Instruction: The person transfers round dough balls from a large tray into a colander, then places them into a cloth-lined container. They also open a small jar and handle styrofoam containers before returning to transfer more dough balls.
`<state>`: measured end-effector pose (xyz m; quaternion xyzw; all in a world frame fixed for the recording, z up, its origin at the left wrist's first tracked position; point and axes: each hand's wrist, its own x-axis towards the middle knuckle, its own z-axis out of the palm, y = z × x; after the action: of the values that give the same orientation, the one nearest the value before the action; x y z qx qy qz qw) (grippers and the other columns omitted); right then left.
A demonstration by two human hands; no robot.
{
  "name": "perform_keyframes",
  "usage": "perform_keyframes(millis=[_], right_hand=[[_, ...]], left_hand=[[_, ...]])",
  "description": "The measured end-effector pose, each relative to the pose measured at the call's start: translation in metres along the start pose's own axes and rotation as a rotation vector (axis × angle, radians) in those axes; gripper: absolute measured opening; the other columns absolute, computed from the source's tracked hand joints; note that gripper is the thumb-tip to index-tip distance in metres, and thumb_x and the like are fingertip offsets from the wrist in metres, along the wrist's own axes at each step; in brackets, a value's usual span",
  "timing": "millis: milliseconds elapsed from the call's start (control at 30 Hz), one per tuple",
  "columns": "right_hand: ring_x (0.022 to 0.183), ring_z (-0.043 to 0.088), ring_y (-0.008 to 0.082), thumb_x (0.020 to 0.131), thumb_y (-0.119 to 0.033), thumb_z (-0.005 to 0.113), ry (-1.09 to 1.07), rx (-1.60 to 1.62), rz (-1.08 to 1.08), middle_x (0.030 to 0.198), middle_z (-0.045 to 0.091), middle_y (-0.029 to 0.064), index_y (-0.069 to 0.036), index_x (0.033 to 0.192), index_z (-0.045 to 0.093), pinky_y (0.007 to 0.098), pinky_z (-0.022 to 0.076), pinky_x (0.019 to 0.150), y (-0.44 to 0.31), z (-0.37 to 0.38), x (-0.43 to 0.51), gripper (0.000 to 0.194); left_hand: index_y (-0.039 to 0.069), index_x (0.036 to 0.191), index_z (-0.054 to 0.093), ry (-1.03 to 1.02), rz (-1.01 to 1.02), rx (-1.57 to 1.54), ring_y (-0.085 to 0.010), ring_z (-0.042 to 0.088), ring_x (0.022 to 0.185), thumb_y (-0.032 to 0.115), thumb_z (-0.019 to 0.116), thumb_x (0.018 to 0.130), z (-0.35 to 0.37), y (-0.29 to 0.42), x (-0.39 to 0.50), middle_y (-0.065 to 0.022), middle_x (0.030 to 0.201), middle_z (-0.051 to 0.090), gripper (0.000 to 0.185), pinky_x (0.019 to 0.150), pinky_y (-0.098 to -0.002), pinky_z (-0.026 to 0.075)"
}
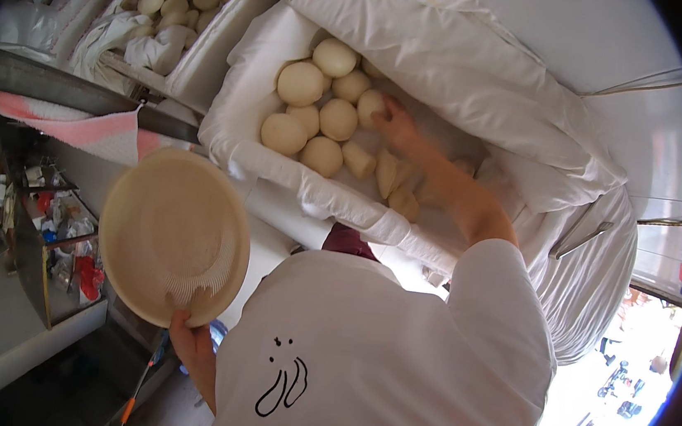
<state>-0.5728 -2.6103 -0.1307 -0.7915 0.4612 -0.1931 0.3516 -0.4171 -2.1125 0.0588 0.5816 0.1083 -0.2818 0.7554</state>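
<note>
My left hand [191, 337] grips the lower rim of a round, shallow beige basket [174, 227] with ribbed slots, held up at the left. My right hand [396, 119] reaches into a box lined with white cloth [342, 201], its fingers against a pale round bun [370, 107]; whether they close around it is not plain. Several more round buns [338, 119] lie heaped to the left of that hand. Below them are a short cylindrical piece [358, 160] and some folded, wedge-like pieces [387, 173]. My forearm crosses the box and hides part of its contents.
A thick white quilt [445, 55] is folded back along the box's far side, with metal tongs [581, 240] on cloth at the right. Another box of buns [175, 8] stands upper left. A pink and white towel [70, 122] hangs below it, above a cluttered shelf [64, 240].
</note>
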Motion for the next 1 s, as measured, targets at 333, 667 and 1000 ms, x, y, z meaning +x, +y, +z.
perform_keyframes(millis=[333,667,1000], right_hand=[[0.103,0.057,0.0318,0.077,-0.015,0.071,0.483,-0.391,-0.668,0.107,0.063,0.0101,-0.012,0.107,0.064,0.0417,0.0462,0.090,-0.075,-0.156,0.047,0.031],[0.101,0.059,0.0312,0.083,-0.023,0.061,0.299,-0.661,0.156,0.104,0.064,0.0103,-0.008,0.107,0.061,0.0442,0.0475,0.085,-0.039,-0.262,0.111,0.028],[0.081,0.065,0.0316,0.081,-0.015,0.061,0.546,-0.689,-0.939,0.094,0.065,0.0147,-0.011,0.113,0.056,0.0438,0.0527,0.068,-0.246,-0.248,-0.068,0.033]], left_hand=[[0.003,0.136,0.039,0.193,-0.047,-0.169,-0.0297,0.053,0.117,0.001,0.046,0.080,-0.026,-0.003,0.012,-0.0165,0.127,0.051,0.057,0.097,-0.0387,0.049],[0.000,0.134,0.040,0.152,-0.174,-0.092,-0.0276,0.057,0.111,-0.002,0.045,0.076,-0.065,-0.010,0.048,-0.0148,0.122,0.054,0.058,0.091,-0.0363,0.052],[-0.004,0.126,0.043,-0.108,-0.358,0.021,-0.0282,0.060,0.102,-0.004,0.044,0.071,-0.163,-0.024,0.128,-0.0144,0.110,0.056,0.054,0.086,-0.0362,0.056]])
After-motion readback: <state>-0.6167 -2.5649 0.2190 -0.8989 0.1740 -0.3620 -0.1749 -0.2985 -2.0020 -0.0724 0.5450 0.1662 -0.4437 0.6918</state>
